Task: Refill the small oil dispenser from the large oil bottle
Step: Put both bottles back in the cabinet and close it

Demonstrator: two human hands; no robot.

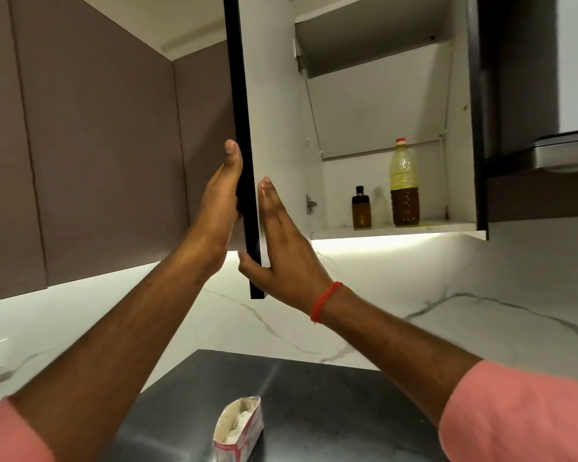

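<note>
The large oil bottle [404, 185], clear plastic with a red cap and brown oil in its lower half, stands on the lowest shelf of an open wall cabinet. To its left stands the small oil dispenser [361, 208], amber with a black top. The cabinet door [247, 135] is swung open, edge-on to me. My left hand [222, 198] lies flat against the door's outer face, fingers up. My right hand [281, 241] presses flat on its white inner face, with the thumb hooked around the door's bottom edge. Both hands are well left of the bottles.
A dark countertop [314, 401] lies below, with an opened white-and-red paper packet [239, 428] near me. A marble-patterned backsplash [447, 295] runs behind it. Closed brown cabinets [97, 145] hang at left. A metal hood [564, 155] sits at right. The cabinet's upper shelf [364, 15] shows nothing on it.
</note>
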